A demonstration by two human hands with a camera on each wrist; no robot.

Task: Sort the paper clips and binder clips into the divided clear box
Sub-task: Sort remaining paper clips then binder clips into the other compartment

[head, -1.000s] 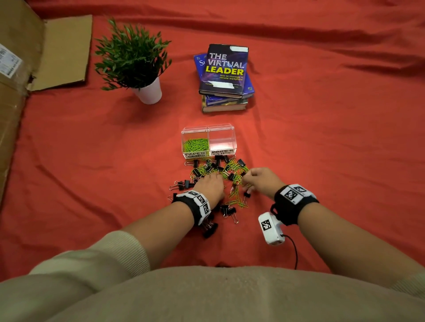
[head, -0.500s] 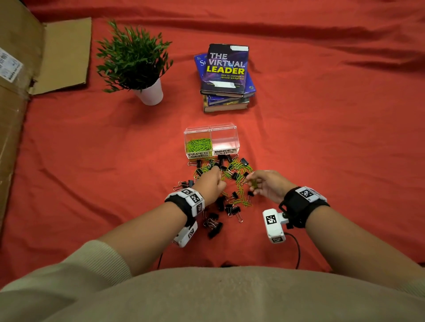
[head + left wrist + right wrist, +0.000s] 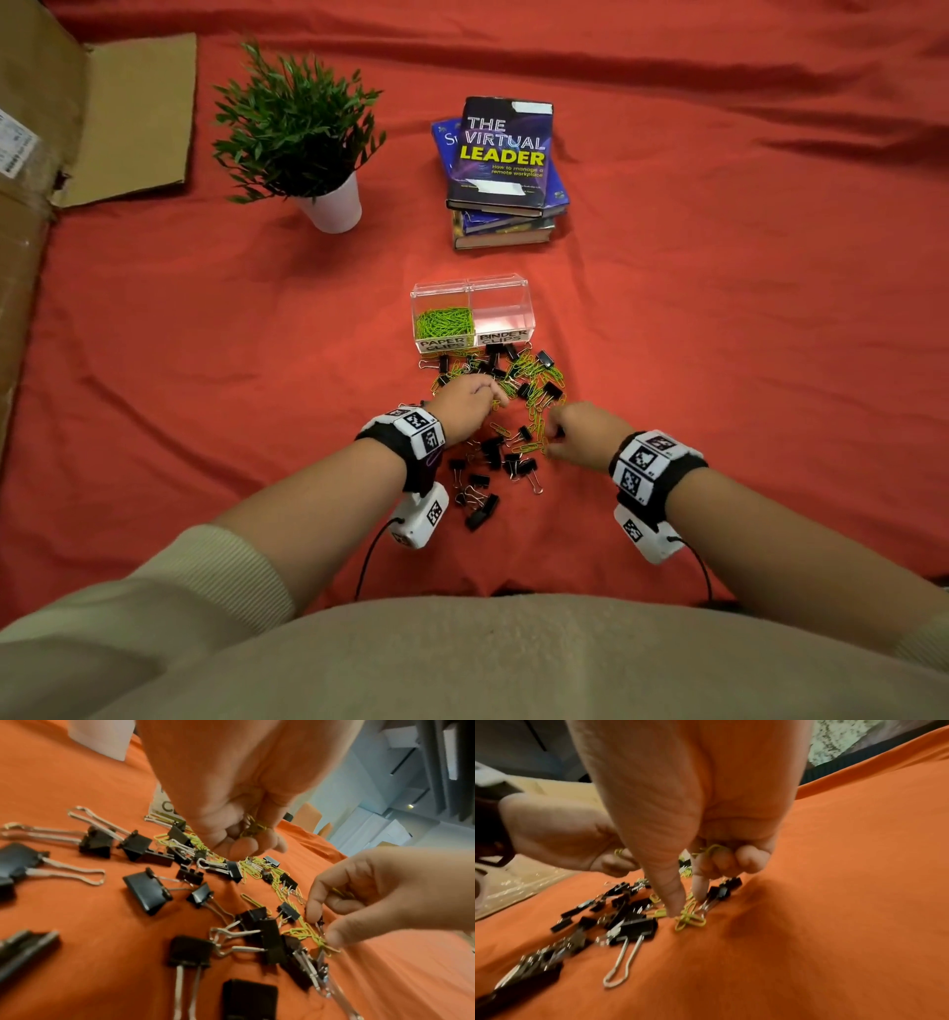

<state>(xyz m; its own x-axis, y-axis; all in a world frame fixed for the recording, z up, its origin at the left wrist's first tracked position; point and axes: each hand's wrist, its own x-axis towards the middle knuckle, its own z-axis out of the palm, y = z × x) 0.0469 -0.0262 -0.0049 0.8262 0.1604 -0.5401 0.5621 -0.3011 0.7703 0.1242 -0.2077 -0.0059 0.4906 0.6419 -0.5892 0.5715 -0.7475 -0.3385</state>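
A divided clear box (image 3: 524,303) stands on the red cloth; its left half holds green paper clips (image 3: 444,322), its right half looks bare. In front of it lies a mixed heap of black binder clips (image 3: 488,452) and green paper clips (image 3: 536,390). My left hand (image 3: 470,401) hovers over the heap's left side and grips a bunch of green paper clips (image 3: 253,826). My right hand (image 3: 570,431) sits at the heap's right edge, holding green clips (image 3: 712,848) in its curled fingers while thumb and forefinger reach down to paper clips (image 3: 690,919) on the cloth.
A potted plant (image 3: 308,139) stands at the back left and a stack of books (image 3: 506,169) behind the box. Cardboard (image 3: 77,113) lies along the left edge. Red cloth (image 3: 744,360) spreads out to the right.
My left hand has lifted off the heap with paper clips in it. My right hand has drawn back toward me, down to the heap's near right edge.
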